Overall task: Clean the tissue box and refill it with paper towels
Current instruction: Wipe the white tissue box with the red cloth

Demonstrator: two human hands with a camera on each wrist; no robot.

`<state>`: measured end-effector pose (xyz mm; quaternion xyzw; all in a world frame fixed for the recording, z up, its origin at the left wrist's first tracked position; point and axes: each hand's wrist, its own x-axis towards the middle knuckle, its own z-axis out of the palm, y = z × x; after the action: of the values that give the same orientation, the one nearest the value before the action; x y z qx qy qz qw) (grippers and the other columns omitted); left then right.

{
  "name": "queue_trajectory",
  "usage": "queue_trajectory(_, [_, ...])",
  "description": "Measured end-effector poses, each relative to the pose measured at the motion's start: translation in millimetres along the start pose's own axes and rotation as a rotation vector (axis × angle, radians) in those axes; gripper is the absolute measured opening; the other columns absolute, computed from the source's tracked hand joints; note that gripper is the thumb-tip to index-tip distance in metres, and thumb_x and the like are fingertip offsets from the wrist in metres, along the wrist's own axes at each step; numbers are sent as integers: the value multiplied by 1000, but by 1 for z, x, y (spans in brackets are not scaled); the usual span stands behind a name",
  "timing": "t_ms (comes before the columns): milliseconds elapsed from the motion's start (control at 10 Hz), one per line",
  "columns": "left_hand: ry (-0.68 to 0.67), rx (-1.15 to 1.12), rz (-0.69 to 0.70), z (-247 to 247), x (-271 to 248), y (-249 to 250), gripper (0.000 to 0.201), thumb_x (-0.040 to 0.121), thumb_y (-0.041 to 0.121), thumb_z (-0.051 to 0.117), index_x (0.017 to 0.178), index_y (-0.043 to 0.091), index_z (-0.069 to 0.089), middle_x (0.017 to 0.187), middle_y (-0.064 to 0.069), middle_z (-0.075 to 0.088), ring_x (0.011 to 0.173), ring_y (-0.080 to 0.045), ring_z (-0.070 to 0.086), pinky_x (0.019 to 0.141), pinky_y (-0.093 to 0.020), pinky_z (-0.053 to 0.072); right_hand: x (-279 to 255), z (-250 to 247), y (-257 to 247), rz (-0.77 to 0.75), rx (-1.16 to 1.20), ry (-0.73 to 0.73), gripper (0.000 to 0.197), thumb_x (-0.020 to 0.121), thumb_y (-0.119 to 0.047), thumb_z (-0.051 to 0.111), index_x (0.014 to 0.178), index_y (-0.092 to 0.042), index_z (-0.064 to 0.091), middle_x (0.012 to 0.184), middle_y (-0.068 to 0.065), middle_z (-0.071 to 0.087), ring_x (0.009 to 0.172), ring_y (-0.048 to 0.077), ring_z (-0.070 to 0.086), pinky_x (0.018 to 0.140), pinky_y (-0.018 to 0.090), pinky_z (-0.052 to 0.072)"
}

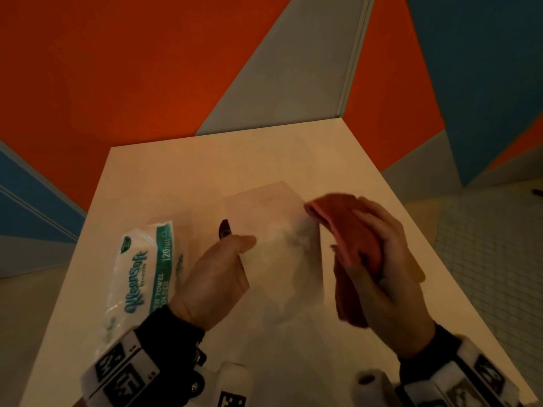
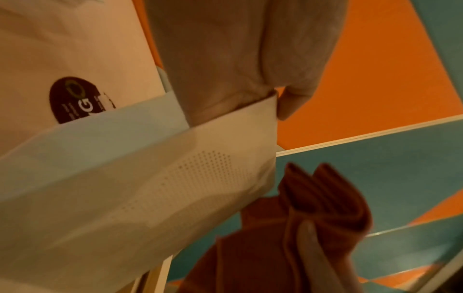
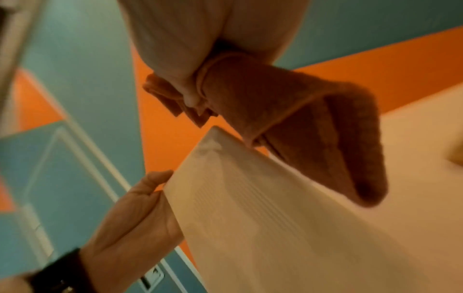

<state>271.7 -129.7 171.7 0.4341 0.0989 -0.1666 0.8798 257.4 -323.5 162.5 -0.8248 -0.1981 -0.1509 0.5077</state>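
Your left hand (image 1: 219,274) grips the white rectangular plastic tissue box (image 1: 279,248) on the white desk (image 1: 182,177). Right of the box, your right hand's (image 1: 385,268) fingers (image 1: 370,227) clutch a folded red cloth (image 1: 349,230); left of it lies a plastic-wrapped white paper towel pack (image 1: 138,277).

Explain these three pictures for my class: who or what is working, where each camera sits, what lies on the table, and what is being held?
No machine: a person works with bare hands. One picture comes from a head camera looking down; the other two from cameras on each wrist. The left hand holds the white tissue box steady. The right hand grips a folded red cloth at the box's right edge. A wrapped pack of paper towels lies unopened on the white table, left of the box.
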Motion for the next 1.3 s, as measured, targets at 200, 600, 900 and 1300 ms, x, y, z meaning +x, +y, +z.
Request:
queue_trajectory(200, [-33,96,57,8,-8,-15,27,76,8,47,83,13,72,80,-1,75,79,-14,69,73,-31,57,23,23,-4,-141,-440,-327,48,90,-46,31,131,-22,35,141,6,41,135,17,20,115,34,16])
queue_trajectory(600, [-155,692,213,5,-27,-21,28,77,25,39,92,42,56,90,39,65,92,17,57,75,2,42,93,30,-15,190,-326,-484,35,94,-35,40,112,-9,54,117,11,59,106,27,52,94,40,39])
queue_trajectory(900, [17,693,392,4,-32,-23,14,67,37,50,56,29,48,60,39,62,66,23,54,63,2,41,25,34,-33,-247,-316,-592,59,91,-47,17,132,-12,42,146,7,36,133,14,18,111,17,-5])
queue_trajectory(1300, [-8,872,374,22,-40,-12,59,87,-5,47,80,53,53,60,64,41,71,43,36,61,16,25,60,26,-23,-43,-287,-401,38,94,-25,35,131,-22,41,141,9,43,127,11,27,107,12,7])
